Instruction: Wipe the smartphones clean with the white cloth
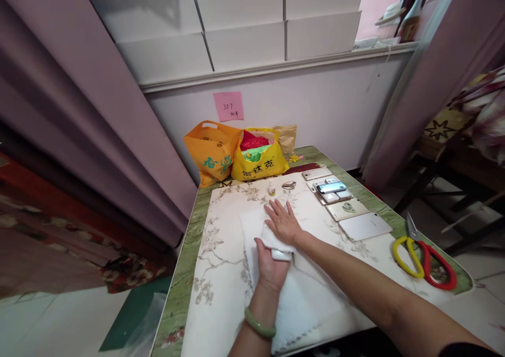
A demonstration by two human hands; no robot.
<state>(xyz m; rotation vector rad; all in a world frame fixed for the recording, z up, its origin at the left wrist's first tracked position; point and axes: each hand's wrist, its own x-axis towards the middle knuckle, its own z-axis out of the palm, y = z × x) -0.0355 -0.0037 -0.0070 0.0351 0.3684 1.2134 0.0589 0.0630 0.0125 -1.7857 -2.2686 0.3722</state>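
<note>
My left hand [271,267], a green bangle on its wrist, is palm up near the front of the table and cups a white phone [281,255], of which only the near end shows. A white cloth [272,241] lies over the rest of the phone. On top of that cloth rests my right hand [283,222], palm down, its fingers spread. Beneath both hands a larger white cloth [300,309] with a scalloped edge is spread on the flowered table cover [221,241].
Several phones [365,226] lie in a row at the right, near scissors [424,262] with yellow and red handles. Farther back are a small white bottle [272,188], glasses [289,185], an orange bag [213,151] and a yellow bag [260,165] against the wall.
</note>
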